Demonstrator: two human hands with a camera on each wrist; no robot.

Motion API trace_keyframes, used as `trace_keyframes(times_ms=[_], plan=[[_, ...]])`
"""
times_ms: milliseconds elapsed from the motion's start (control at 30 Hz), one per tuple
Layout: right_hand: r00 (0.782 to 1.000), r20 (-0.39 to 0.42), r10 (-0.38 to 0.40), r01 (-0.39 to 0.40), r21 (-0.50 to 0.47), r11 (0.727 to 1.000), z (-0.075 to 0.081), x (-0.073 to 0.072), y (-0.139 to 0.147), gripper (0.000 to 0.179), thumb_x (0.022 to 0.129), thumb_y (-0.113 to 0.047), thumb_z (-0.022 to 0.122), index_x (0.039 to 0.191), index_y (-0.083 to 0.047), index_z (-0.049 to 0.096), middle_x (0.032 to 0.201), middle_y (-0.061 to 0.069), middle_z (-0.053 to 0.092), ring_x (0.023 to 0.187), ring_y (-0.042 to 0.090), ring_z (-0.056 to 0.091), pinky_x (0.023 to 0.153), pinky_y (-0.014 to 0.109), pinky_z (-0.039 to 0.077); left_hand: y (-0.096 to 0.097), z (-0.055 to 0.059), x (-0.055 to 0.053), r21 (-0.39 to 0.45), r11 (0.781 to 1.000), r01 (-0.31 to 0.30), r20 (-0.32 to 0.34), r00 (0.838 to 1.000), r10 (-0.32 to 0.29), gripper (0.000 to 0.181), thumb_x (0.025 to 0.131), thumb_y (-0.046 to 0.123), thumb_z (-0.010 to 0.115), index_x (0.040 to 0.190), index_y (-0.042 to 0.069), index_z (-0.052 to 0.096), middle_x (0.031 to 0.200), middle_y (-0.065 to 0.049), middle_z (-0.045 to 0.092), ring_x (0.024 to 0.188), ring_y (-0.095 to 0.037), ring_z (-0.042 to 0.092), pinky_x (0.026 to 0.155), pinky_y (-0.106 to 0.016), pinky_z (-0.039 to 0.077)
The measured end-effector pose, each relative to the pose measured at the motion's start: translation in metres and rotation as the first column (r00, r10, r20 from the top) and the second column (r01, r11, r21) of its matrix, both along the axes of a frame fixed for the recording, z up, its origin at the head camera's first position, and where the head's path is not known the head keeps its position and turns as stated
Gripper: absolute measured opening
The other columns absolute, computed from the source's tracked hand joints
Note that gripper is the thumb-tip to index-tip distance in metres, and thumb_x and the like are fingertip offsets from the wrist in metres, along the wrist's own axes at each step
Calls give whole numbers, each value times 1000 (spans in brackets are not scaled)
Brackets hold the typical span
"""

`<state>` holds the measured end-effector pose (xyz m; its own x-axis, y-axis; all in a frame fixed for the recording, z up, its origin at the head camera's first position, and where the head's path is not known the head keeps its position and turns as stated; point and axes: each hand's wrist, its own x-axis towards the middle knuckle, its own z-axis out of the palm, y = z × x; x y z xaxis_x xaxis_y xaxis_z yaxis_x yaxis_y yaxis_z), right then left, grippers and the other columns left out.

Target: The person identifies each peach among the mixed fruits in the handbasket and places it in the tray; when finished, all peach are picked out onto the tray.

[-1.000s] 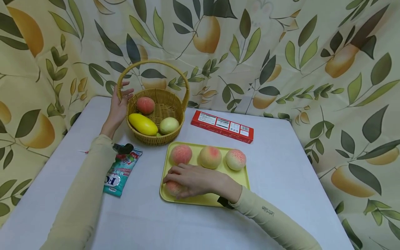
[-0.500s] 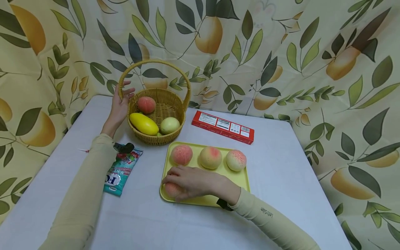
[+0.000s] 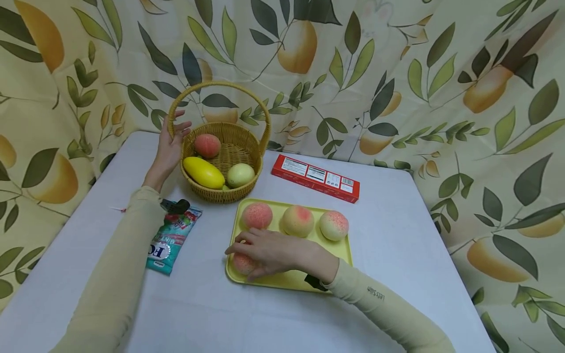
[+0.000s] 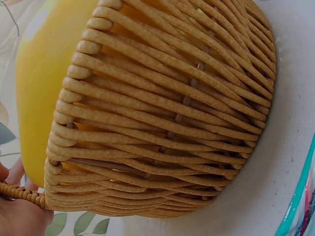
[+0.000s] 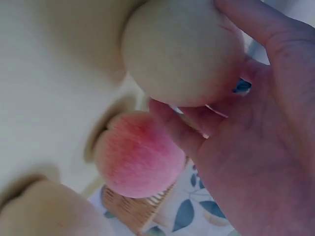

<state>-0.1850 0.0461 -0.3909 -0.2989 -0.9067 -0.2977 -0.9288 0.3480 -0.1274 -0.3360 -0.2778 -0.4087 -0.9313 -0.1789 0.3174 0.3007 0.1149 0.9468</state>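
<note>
My right hand grips a peach at the tray's near left corner, thumb on one side and fingers on the other. Three more peaches line the far side of the yellow tray: a pink one, a yellowish one and a pale, speckled one. At the back left, my left hand rests against the handle of a wicker basket, fingers extended behind it. Inside lie a reddish peach, a long yellow fruit and a pale green round fruit.
A red box lies behind the tray, to the right of the basket. Beside my left forearm is a teal packet, partly covered by the sleeve. A fruit-patterned cloth hangs behind the white table.
The fingers of my right hand have shifted slightly left over the peach, and more of it shows. My left hand stays at the basket handle.
</note>
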Motion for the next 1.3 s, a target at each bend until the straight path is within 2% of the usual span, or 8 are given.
trace_keyframes(times_ms=[200,400,633,833,933,1033,1133,1300], plan=[[996,86,32,-25,-82,996,22,-19,-16,60,98,-47,65,152,-27,46,149,-1,53,137,17,47,114,31,47,-4,9,-5,-13,1000,-1,-5,1000,1,48,110,3,27,154,21,34,151,-30,43,140,-43,47,125,-49,35],[982,190,-16,65,-253,965,49,-69,-40,59,104,-40,58,157,-26,38,154,-2,48,139,16,43,118,35,42,-11,17,-6,-8,1000,-15,-22,1000,15,50,109,1,26,154,21,35,150,-31,44,138,-43,48,125,-51,35],[992,100,-73,99,-286,953,65,-144,-75,55,107,-33,54,157,-20,37,155,9,43,142,26,42,122,42,38,-17,20,-1,-38,999,3,-6,1000,-4,51,110,2,25,157,20,30,153,-30,41,141,-44,45,126,-51,32],[990,-17,-141,137,-151,979,59,-193,-116,62,106,-33,54,160,-16,29,164,15,31,148,33,37,124,46,36,-21,10,11,-38,999,-1,30,1000,2,53,110,2,25,159,23,28,154,-31,41,143,-46,43,127,-52,30],[986,24,-162,164,-151,975,52,-213,-133,66,104,-34,58,161,-17,29,168,12,27,154,32,30,128,46,30,-19,6,13,-31,999,-8,22,1000,9,53,110,1,26,158,24,29,153,-31,42,143,-47,43,127,-53,30],[981,76,-179,190,-169,967,42,-227,-143,70,102,-33,63,161,-17,29,169,11,27,155,30,30,129,45,29,-13,2,11,-15,1000,-15,4,1000,15,52,110,0,27,157,22,30,152,-31,42,143,-48,43,127,-55,30],[964,103,-244,254,-103,962,33,-234,-148,75,100,-32,65,163,-21,26,171,8,23,154,31,30,128,47,30,-4,-1,7,-6,1000,-5,-3,1000,5,52,110,1,27,158,21,29,152,-32,41,143,-47,44,126,-55,30],[947,19,-320,319,45,947,31,-229,-157,72,103,-31,60,164,-33,21,172,9,12,155,39,28,123,57,35,5,4,11,15,1000,10,1,1000,-10,51,109,-2,27,157,15,29,152,-33,41,142,-47,44,127,-53,30]])
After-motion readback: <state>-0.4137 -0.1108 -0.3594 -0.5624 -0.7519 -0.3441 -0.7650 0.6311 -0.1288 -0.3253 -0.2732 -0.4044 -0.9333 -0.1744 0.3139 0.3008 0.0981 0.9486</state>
